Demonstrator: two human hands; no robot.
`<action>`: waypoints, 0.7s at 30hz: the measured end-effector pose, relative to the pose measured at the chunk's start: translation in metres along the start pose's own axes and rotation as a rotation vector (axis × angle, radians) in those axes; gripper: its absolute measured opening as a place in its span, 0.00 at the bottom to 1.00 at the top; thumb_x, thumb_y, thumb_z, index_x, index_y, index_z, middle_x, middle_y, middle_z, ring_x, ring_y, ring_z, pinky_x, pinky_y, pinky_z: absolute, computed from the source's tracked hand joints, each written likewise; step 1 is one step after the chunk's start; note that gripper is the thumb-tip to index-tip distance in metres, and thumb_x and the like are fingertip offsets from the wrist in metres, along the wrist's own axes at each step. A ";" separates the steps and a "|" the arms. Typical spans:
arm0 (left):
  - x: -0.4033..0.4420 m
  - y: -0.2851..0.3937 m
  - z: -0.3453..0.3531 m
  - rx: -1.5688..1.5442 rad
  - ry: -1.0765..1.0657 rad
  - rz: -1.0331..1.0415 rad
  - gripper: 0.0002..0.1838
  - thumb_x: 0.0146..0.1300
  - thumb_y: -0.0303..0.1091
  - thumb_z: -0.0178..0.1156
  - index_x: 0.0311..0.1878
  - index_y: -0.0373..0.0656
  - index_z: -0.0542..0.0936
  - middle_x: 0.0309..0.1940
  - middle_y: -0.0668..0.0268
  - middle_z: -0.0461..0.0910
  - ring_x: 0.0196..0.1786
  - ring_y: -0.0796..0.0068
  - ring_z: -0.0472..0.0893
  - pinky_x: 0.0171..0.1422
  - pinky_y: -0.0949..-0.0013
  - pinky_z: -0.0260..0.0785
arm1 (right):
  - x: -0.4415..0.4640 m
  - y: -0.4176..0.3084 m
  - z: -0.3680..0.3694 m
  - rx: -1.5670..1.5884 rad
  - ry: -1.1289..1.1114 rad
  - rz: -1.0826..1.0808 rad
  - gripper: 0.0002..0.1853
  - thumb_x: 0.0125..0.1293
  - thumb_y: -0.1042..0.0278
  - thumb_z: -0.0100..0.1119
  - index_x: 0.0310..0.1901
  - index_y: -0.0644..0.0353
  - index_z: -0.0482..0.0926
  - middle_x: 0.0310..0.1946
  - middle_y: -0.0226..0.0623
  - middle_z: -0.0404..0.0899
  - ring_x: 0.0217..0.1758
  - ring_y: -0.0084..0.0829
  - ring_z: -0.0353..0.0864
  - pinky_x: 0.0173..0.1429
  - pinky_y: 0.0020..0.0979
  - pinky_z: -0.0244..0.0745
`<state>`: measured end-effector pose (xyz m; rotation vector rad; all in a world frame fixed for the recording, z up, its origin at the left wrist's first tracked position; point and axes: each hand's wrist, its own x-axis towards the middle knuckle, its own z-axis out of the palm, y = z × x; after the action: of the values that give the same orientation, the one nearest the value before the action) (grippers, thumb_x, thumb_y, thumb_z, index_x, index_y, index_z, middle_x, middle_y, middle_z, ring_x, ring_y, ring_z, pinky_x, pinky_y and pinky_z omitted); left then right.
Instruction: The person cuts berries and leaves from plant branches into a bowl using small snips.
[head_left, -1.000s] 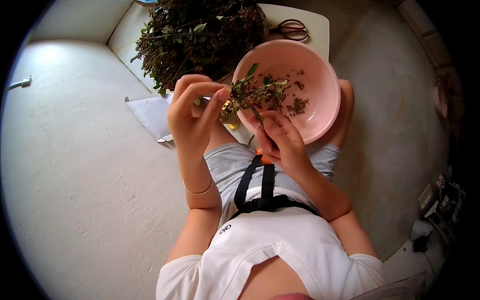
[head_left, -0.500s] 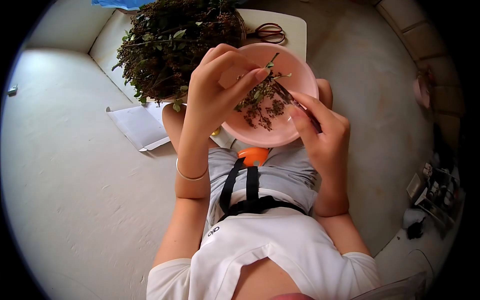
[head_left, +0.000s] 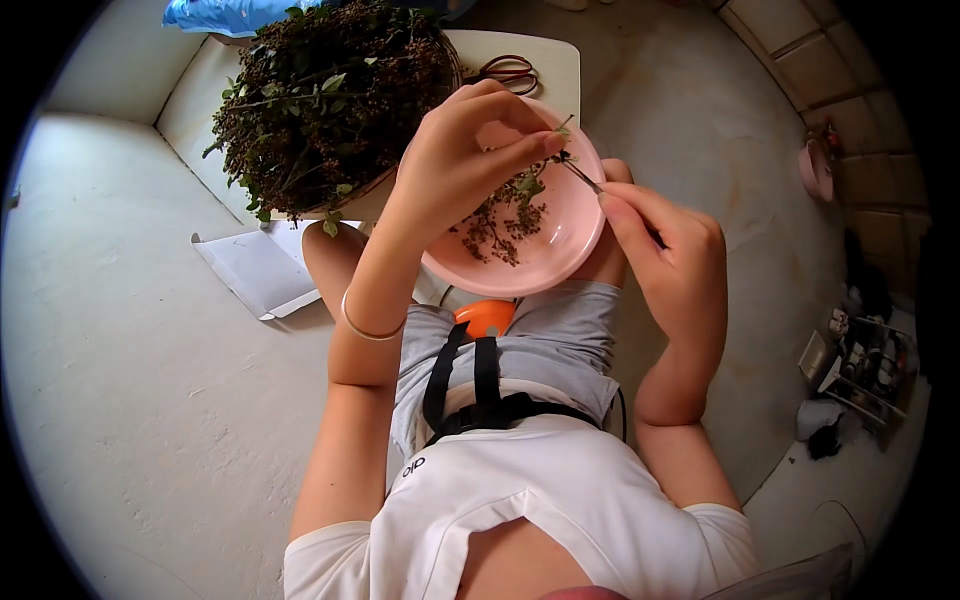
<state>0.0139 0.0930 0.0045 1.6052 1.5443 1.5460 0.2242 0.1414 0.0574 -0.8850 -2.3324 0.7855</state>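
Observation:
My left hand (head_left: 475, 150) pinches the stem of a sprig (head_left: 508, 218) between thumb and fingertips. The sprig has green leaves and clusters of small brown berries or buds, and it hangs down into a pink bowl (head_left: 540, 275). My right hand (head_left: 672, 245) is closed around slim metal tweezers (head_left: 583, 176). Their tip meets the sprig's upper part, close to my left fingertips. Beneath both hands, the bowl sits at knee level by the table edge.
Beyond my left hand, a large heap of similar sprigs (head_left: 310, 110) fills a basket on a pale table (head_left: 560, 75). Red-handled scissors (head_left: 510, 72) lie beside it. White card (head_left: 255, 270) is on the floor at left. An orange object (head_left: 487, 317) is between my thighs.
The whole view has shifted slightly left. My right hand has moved back from the sprig, so more of the tweezers shows. My left hand keeps its pinch on the stem.

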 end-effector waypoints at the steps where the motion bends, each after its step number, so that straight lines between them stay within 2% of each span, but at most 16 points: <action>1: 0.000 0.000 0.002 0.002 0.000 -0.005 0.11 0.58 0.32 0.71 0.35 0.35 0.80 0.33 0.69 0.76 0.39 0.80 0.76 0.46 0.76 0.67 | -0.001 0.001 0.001 0.000 -0.001 -0.002 0.10 0.65 0.69 0.63 0.43 0.67 0.84 0.21 0.44 0.78 0.21 0.20 0.73 0.28 0.25 0.68; 9: -0.001 0.001 0.004 0.067 0.010 -0.024 0.11 0.58 0.33 0.72 0.34 0.36 0.81 0.34 0.69 0.77 0.40 0.79 0.77 0.47 0.75 0.68 | -0.001 0.004 0.006 -0.055 0.021 0.022 0.11 0.66 0.68 0.62 0.43 0.68 0.83 0.20 0.47 0.77 0.21 0.21 0.73 0.28 0.26 0.68; 11: -0.002 0.000 0.005 0.047 0.043 -0.043 0.13 0.57 0.41 0.70 0.33 0.40 0.84 0.33 0.65 0.79 0.41 0.66 0.78 0.49 0.66 0.69 | -0.001 0.004 0.006 -0.048 0.018 0.020 0.11 0.66 0.68 0.62 0.43 0.68 0.83 0.20 0.47 0.77 0.21 0.21 0.73 0.28 0.26 0.68; 12: -0.002 0.000 0.005 0.046 0.043 -0.043 0.13 0.57 0.41 0.70 0.33 0.40 0.84 0.33 0.65 0.79 0.41 0.66 0.78 0.49 0.66 0.69 | -0.001 0.003 0.005 -0.041 0.015 0.016 0.11 0.65 0.68 0.62 0.43 0.67 0.83 0.20 0.47 0.77 0.21 0.21 0.74 0.28 0.26 0.68; 14: -0.002 -0.001 0.004 0.087 0.017 -0.002 0.11 0.58 0.33 0.72 0.34 0.36 0.81 0.34 0.69 0.78 0.40 0.79 0.77 0.48 0.75 0.68 | -0.002 0.005 0.005 -0.042 0.010 0.017 0.11 0.66 0.68 0.62 0.43 0.67 0.83 0.20 0.47 0.77 0.21 0.21 0.74 0.28 0.26 0.69; 21: -0.003 0.002 0.006 0.091 0.005 -0.013 0.11 0.58 0.33 0.71 0.34 0.35 0.81 0.34 0.69 0.78 0.40 0.80 0.77 0.47 0.75 0.68 | -0.001 0.008 0.009 -0.018 0.003 0.047 0.12 0.67 0.66 0.61 0.42 0.68 0.82 0.20 0.47 0.75 0.21 0.20 0.71 0.28 0.27 0.68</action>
<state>0.0207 0.0919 0.0036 1.6374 1.6459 1.4943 0.2231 0.1427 0.0453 -0.9508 -2.3273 0.7831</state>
